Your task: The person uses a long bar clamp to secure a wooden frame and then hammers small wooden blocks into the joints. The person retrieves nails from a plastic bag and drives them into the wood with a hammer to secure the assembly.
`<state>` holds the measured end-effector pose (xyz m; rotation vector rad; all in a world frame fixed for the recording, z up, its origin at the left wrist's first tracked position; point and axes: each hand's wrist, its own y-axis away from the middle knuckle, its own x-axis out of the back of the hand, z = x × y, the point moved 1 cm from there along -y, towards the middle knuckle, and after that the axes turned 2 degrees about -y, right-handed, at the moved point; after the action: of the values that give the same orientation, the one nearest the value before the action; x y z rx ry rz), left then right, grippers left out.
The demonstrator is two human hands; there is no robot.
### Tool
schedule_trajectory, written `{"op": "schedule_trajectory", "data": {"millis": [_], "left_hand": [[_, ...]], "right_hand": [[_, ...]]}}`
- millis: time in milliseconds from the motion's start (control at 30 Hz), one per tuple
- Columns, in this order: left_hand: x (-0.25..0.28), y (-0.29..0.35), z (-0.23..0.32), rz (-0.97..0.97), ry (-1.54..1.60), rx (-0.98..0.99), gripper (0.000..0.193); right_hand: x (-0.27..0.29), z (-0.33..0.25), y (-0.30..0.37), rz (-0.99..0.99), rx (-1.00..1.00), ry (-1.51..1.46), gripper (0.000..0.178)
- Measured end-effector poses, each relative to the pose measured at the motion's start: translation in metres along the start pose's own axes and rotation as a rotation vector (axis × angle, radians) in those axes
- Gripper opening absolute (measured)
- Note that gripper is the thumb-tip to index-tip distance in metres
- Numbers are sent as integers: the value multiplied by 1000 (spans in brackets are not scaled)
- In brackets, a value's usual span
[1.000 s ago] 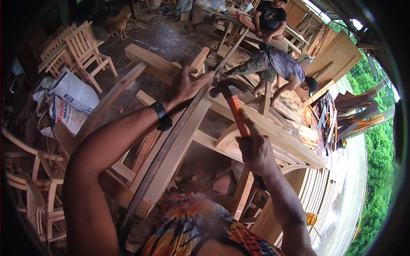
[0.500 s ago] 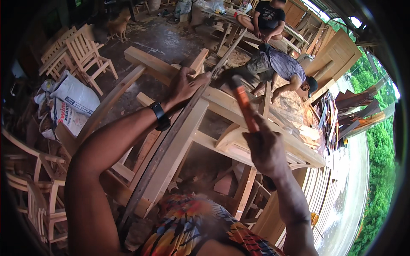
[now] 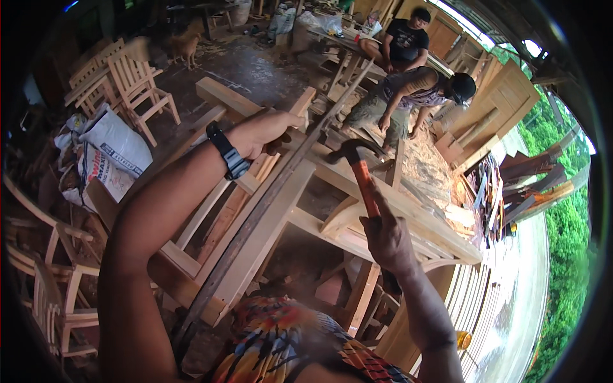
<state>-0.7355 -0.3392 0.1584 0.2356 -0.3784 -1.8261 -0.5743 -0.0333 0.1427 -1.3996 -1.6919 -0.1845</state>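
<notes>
My right hand (image 3: pixel 389 242) grips the orange handle of a claw hammer (image 3: pixel 364 185), its dark head raised above the right part of a pale wooden frame (image 3: pixel 281 198). A long dark metal bar (image 3: pixel 246 223) runs diagonally along the frame. Bent over the frame's far end, my left hand (image 3: pixel 265 132) has its fingers curled beside the bar, near an upright wooden post (image 3: pixel 301 102). What those fingers hold, if anything, is hidden. A curved wooden piece (image 3: pixel 341 217) is set in the frame below the hammer.
Unfinished wooden chairs (image 3: pixel 137 83) stand at the far left, beyond white sacks (image 3: pixel 118 143). A bending person (image 3: pixel 408 96) and a seated person (image 3: pixel 407 41) are at the far right. Scrap strips (image 3: pixel 488 198) lie piled at right; a dog (image 3: pixel 185 48) stands behind.
My left hand has turned over, its spread fingers now curled at the frame's far end. The hammer has shifted lower, its head now plainly visible. The bending person has risen somewhat.
</notes>
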Motion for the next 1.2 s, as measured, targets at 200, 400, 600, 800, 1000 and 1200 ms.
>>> {"op": "schedule_trajectory", "data": {"millis": [200, 400, 600, 800, 1000, 1200], "left_hand": [[61, -11, -6, -148, 375, 0, 33], [65, -6, -4, -249, 324, -86, 43], [57, -6, -6, -252, 298, -84, 40], [52, -18, -24, -259, 303, -120, 27], [25, -12, -27, -5, 301, -189, 16], [4, -5, -28, 105, 170, -292, 21]], "right_hand": [[-10, -1, 14, -84, -130, 46, 81], [-14, 6, 14, -22, -11, 118, 73], [-13, 9, 18, -28, -61, 59, 75], [-11, 2, 11, -48, -194, 11, 80], [-11, 6, 11, -119, -241, 66, 84], [5, -4, 8, -159, -508, -340, 89]]}}
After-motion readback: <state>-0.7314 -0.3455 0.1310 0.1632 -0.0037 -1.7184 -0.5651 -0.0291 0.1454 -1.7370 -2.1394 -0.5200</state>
